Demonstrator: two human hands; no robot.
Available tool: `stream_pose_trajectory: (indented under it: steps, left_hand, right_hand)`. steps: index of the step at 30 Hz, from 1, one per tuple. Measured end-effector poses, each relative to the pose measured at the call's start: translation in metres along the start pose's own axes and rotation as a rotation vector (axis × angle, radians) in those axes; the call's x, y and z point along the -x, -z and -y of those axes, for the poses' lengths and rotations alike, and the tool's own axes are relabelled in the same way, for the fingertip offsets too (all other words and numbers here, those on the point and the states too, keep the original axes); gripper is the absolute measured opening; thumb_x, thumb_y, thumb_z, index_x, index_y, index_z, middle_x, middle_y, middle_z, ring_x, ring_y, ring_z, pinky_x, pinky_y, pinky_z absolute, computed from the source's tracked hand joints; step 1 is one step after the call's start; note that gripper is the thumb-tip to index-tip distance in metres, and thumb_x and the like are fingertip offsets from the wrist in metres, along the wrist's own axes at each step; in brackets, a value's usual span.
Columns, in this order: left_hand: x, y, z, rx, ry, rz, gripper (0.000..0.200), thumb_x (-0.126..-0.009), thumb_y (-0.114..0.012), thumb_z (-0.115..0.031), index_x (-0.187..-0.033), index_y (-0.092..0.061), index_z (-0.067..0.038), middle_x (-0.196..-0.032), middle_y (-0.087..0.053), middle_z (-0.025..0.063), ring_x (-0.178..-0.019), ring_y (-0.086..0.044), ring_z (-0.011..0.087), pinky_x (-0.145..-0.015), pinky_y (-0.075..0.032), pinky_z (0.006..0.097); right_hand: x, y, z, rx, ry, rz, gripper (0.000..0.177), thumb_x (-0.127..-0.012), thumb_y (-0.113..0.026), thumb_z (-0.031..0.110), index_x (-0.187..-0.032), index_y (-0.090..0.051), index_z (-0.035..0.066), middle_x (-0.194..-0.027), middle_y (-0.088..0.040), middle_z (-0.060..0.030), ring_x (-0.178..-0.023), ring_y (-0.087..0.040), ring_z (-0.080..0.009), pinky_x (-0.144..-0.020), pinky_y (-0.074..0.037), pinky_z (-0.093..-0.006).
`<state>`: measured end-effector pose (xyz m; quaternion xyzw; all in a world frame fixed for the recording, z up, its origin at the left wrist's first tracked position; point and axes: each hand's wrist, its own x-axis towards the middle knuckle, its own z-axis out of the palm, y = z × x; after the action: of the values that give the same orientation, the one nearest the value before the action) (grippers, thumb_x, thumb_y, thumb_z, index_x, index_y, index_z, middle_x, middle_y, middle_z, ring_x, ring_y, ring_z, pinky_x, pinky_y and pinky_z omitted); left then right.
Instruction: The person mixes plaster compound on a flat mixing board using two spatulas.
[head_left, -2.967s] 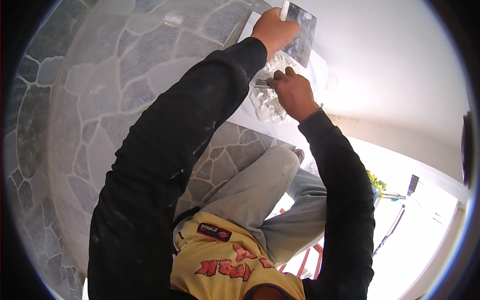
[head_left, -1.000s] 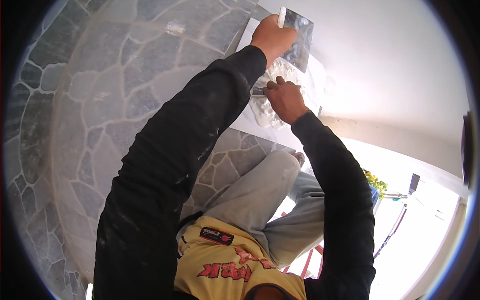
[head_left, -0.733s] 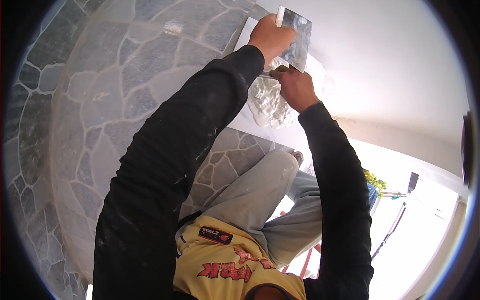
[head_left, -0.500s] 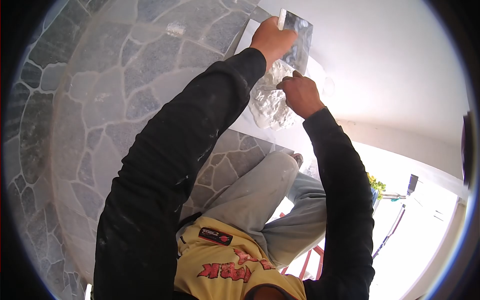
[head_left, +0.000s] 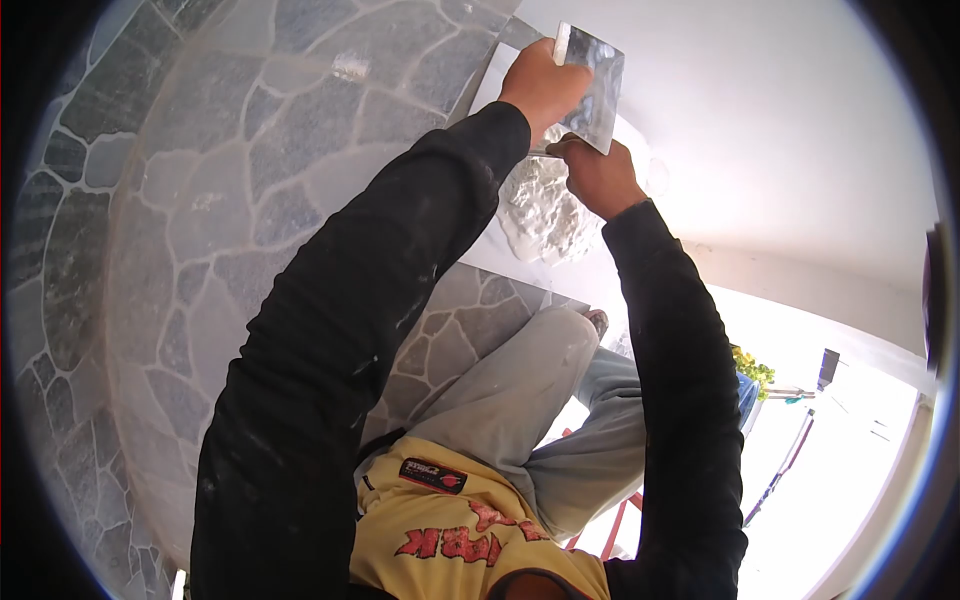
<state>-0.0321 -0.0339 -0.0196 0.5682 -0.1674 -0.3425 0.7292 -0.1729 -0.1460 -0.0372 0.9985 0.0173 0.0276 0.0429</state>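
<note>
My left hand (head_left: pixel 543 84) is closed around the handle of a rectangular plastering trowel (head_left: pixel 592 85), whose shiny metal face is tilted and smeared with white. Just below its lower edge, my right hand (head_left: pixel 604 178) grips a thin-bladed putty knife (head_left: pixel 543 153), mostly hidden by fingers and trowel. The right fingertips overlap the trowel's lower corner in this view. Beneath both hands, a thick heap of wet white plaster (head_left: pixel 545 212) lies spread over a pale board (head_left: pixel 487 254).
Grey stone paving (head_left: pixel 215 190) with pale joints covers the ground to the left. A smooth white wall (head_left: pixel 760 140) rises close on the right. My bent legs (head_left: pixel 520 365) are below the board. A green plant (head_left: pixel 752 368) stands at lower right.
My right hand has moved up from over the plaster to the trowel's lower edge, bringing the putty knife with it. The left hand and trowel have barely moved.
</note>
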Motion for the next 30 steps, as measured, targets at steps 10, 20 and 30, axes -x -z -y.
stream_pose_trajectory:
  steps: [10,20,30]
  left_hand:
    - [-0.004,0.0,0.002,0.015,-0.006,-0.017,0.036,-0.088,-0.069,-0.022,-0.113,-0.06,0.002,-0.093,-0.062,0.0059,-0.086,-0.058,0.0151,-0.077,-0.047,0.034]
    - [0.001,0.002,-0.001,0.018,0.002,-0.002,0.034,-0.088,-0.068,-0.021,-0.112,-0.062,0.002,-0.092,-0.063,0.0049,-0.083,-0.058,0.0138,-0.075,-0.047,0.0321]
    - [0.0,0.001,0.0,0.003,-0.018,-0.006,0.033,-0.088,-0.07,-0.022,-0.11,-0.061,0.001,-0.088,-0.059,0.0038,-0.079,-0.055,0.0138,-0.072,-0.046,0.0329]
  right_hand:
    - [0.007,0.002,-0.004,0.035,0.019,0.122,0.019,-0.077,-0.066,0.005,-0.09,-0.077,0.014,-0.076,-0.07,-0.008,-0.075,-0.07,-0.0275,-0.061,-0.056,-0.0405]
    - [0.006,-0.01,0.013,0.075,0.065,0.259,0.011,-0.079,-0.065,0.007,-0.081,-0.074,0.013,-0.08,-0.071,-0.007,-0.089,-0.069,-0.0264,-0.068,-0.057,-0.0404]
    - [0.002,-0.027,0.013,0.166,0.046,0.474,0.034,-0.077,-0.062,-0.002,-0.104,-0.076,0.013,-0.101,-0.071,-0.0072,-0.096,-0.066,-0.0254,-0.075,-0.057,-0.0422]
